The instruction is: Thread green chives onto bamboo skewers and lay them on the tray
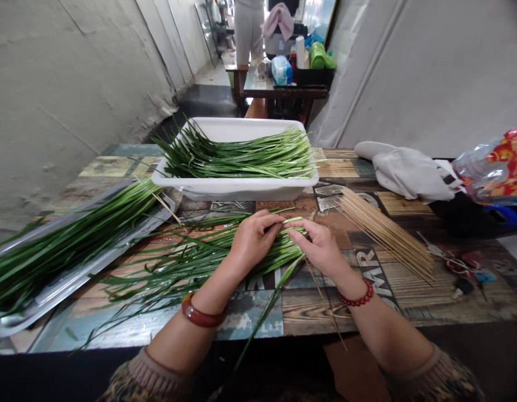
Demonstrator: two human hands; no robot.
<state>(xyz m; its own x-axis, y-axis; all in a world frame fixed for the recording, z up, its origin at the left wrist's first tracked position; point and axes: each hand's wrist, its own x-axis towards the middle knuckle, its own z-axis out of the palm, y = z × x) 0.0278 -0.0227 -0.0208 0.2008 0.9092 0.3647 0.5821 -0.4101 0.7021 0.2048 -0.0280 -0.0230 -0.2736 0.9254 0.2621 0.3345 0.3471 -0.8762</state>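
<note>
My left hand and my right hand meet over a loose pile of garlic chives on the table. Both hands pinch pale stem ends between thumb and fingers. From under my right hand a few green chive leaves hang over the table's front edge. A thin bamboo skewer slants down below that hand; whether my fingers grip it is hidden. To the right lies a bundle of bamboo skewers.
Behind the pile stands a white plastic tub of chives. A metal tray with more chives lies left. At right are a pale cap, a red patterned bag, and scissors with keys. Someone in light trousers stands beyond.
</note>
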